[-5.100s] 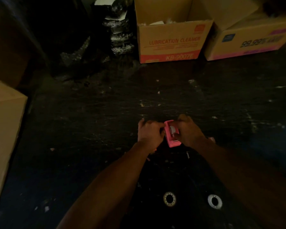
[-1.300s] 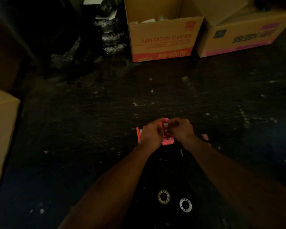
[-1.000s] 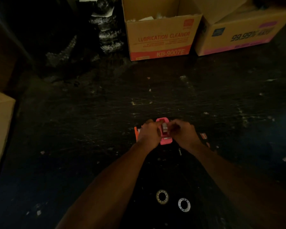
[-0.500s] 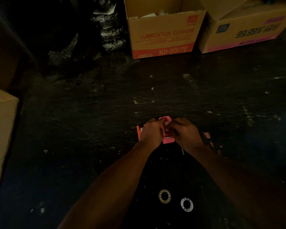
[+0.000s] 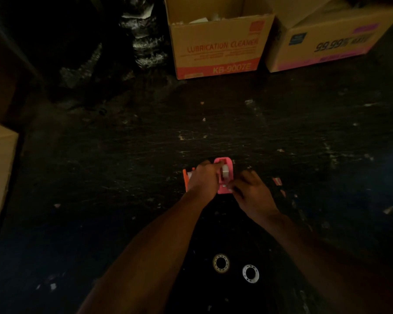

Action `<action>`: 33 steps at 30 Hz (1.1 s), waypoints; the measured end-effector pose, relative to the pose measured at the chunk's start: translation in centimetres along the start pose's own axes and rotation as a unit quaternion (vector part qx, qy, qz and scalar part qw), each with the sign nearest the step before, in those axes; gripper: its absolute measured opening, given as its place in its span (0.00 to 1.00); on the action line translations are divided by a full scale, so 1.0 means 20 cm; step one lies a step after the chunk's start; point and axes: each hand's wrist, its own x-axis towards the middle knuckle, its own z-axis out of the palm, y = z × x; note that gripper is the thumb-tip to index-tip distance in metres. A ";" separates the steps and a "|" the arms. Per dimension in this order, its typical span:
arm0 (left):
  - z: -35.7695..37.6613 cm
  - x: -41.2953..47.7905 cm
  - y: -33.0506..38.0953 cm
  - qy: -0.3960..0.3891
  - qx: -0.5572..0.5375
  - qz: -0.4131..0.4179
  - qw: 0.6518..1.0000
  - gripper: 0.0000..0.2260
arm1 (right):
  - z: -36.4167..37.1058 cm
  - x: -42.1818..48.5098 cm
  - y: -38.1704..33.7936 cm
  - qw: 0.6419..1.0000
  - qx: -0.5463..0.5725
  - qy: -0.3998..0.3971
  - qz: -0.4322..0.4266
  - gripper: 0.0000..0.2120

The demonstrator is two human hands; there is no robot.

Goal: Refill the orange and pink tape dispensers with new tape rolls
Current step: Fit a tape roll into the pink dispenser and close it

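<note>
We find two tape rolls (image 5: 221, 263) side by side nearest us, our hands (image 5: 204, 177) beyond them on one dispenser (image 5: 227, 175), and two boxes (image 5: 216, 41) farthest back.

orange dispenser (image 5: 186, 180) mostly hidden behind left hand (image 5: 203, 177); right hand (image 5: 251, 193) fingertips cover pink dispenser (image 5: 225, 175) near end, grip unclear; both far cardboard boxes (image 5: 216, 45) cut off at top edge
</note>
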 end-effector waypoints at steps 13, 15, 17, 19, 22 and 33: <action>0.01 0.00 0.00 0.012 -0.018 0.001 1.000 0.20 | 0.06 -0.04 -0.05 0.998 0.022 0.013 0.052 0.08; 0.01 0.00 -0.01 0.013 -0.025 0.001 1.000 0.21 | 0.06 -0.05 -0.06 0.998 0.018 0.009 0.051 0.08; 0.01 0.00 -0.02 0.001 -0.028 0.002 1.000 0.22 | 0.05 -0.07 -0.06 0.998 0.028 0.001 0.060 0.08; 0.02 -0.02 -0.03 0.015 -0.035 0.009 0.999 0.23 | 0.03 -0.08 -0.05 0.994 0.058 0.025 0.090 0.06; 0.04 -0.04 -0.03 0.043 -0.075 0.003 0.996 0.25 | 0.00 -0.01 -0.04 0.955 0.177 0.085 0.221 0.06; 0.08 -0.15 0.01 0.054 -0.141 -0.053 0.987 0.25 | 0.05 0.06 0.03 0.899 0.301 -0.031 0.316 0.14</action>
